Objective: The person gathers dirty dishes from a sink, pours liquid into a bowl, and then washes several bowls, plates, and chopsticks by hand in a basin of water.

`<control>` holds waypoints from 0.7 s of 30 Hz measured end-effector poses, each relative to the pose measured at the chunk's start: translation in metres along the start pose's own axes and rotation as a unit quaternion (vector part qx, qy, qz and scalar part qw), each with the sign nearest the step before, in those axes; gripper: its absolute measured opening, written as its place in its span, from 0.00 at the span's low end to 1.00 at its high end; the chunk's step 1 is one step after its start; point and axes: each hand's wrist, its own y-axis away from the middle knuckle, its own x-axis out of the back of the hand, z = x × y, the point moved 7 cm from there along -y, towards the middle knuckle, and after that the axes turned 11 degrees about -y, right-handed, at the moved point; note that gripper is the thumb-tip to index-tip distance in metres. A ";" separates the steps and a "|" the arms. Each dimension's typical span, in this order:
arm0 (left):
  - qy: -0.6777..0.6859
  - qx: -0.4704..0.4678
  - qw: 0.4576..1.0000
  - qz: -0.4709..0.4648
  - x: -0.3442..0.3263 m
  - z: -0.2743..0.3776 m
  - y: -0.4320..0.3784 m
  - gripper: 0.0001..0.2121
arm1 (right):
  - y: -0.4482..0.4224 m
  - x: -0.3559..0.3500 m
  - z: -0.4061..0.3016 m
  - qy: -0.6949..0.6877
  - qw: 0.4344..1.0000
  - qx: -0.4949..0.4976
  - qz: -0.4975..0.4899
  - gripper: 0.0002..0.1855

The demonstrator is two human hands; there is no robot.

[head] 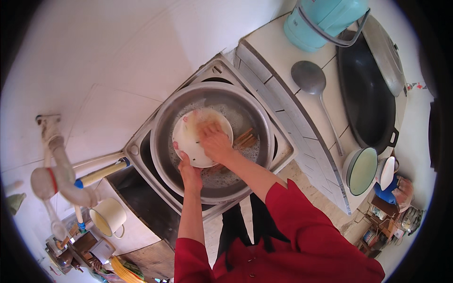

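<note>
A white plate [191,152] with pink flower decoration lies tilted over soapy water inside a large round metal basin [263,116]. My left hand [190,173] grips the near rim, its thumb on the plate's face and the fingers hidden beneath. Against the plate's inner surface rests my right hand [215,139], blurred at the fingertips. An orange-brown blur there leaves it unclear whether a cloth or scrubber is under the fingers. Several wooden chopsticks [246,138] lie in the suds to the right of the plate.
The basin sits in a square metal sink [283,146]. On the tiled counter at right are a metal ladle [308,78], a black wok [368,95], a turquoise bucket [311,24] and an enamel bowl [361,171]. A cream mug [109,215] and white pipes [63,152] are at left.
</note>
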 end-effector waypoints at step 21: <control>0.050 0.030 0.997 -0.042 0.008 0.013 0.003 0.30 | 0.069 0.007 -0.017 -0.090 0.984 0.156 -0.014 0.23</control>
